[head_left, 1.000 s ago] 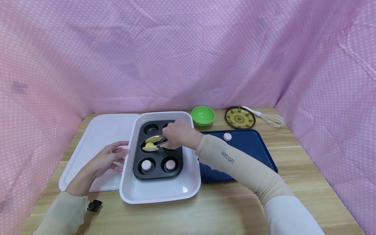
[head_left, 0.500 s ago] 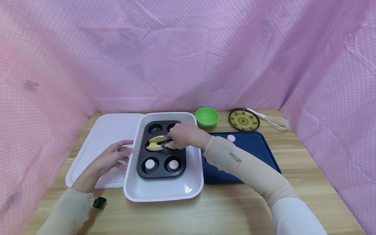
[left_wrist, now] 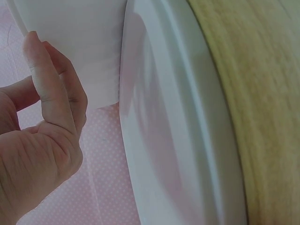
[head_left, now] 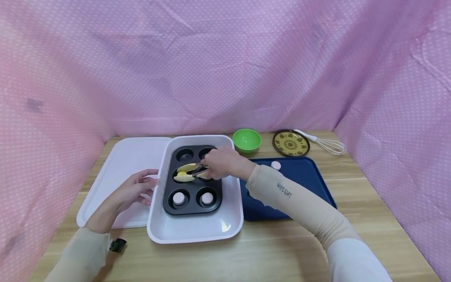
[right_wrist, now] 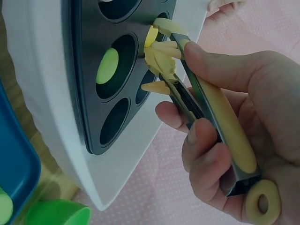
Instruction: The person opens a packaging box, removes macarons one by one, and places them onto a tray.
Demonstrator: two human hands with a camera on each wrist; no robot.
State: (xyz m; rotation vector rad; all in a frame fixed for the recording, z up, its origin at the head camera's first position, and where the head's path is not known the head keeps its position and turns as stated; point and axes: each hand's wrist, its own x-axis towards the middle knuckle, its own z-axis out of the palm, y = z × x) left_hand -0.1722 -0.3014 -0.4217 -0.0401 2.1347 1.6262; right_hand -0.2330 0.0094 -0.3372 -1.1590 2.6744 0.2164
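My right hand (head_left: 225, 162) grips a pair of tongs (right_wrist: 220, 122) with yellow scalloped tips. The tips stand either side of a small round yellow piece (head_left: 181, 174) in a middle-row cup of the dark muffin pan (head_left: 193, 209). A green round piece (right_wrist: 108, 66) sits in the cup beside it, mostly behind my hand in the head view. Pale pink macaron-like pieces (head_left: 179, 198) lie in the two near cups. The pan stands inside a white basin (head_left: 186, 231). My left hand (head_left: 135, 188), fingers loosely bent, has its fingertips at the basin's left wall.
A white board (head_left: 127, 156) lies left of the basin. To the right is a blue tray (head_left: 299, 172) with one pale pink piece (head_left: 276, 165) on it. A green bowl (head_left: 246, 140), a patterned plate (head_left: 291, 143) and a whisk (head_left: 329, 145) are behind.
The head view has shifted slightly. Both hands keep their places, and the tongs stay around the yellow piece in its cup.
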